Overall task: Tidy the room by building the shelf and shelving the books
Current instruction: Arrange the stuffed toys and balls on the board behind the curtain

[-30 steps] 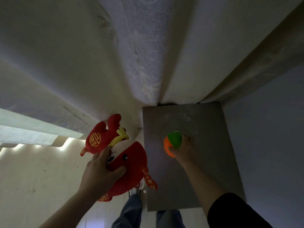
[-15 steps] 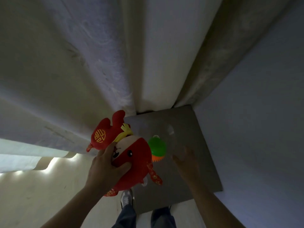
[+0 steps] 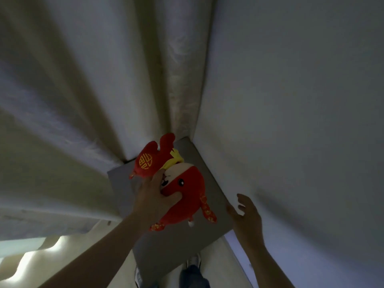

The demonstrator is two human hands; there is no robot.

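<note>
A grey shelf top (image 3: 170, 248) fills the corner between curtain and wall. My left hand (image 3: 153, 202) grips a red plush toy (image 3: 182, 190) with a white face and yellow trim, holding it over the middle of that surface. My right hand (image 3: 245, 217) hovers at the shelf's right edge near the wall, fingers spread and holding nothing. The green and orange ball seen earlier is hidden or out of view. No books show in this view.
Pale curtains (image 3: 87, 113) hang along the left and back. A plain white wall (image 3: 291, 121) runs close on the right. My legs and shoes (image 3: 193, 265) stand on the light floor just below the shelf's near edge.
My right hand let go of the green and orange ball and drew back to the right edge. My left hand carried the plush toy rightward over the shelf top, and the ball is no longer visible.
</note>
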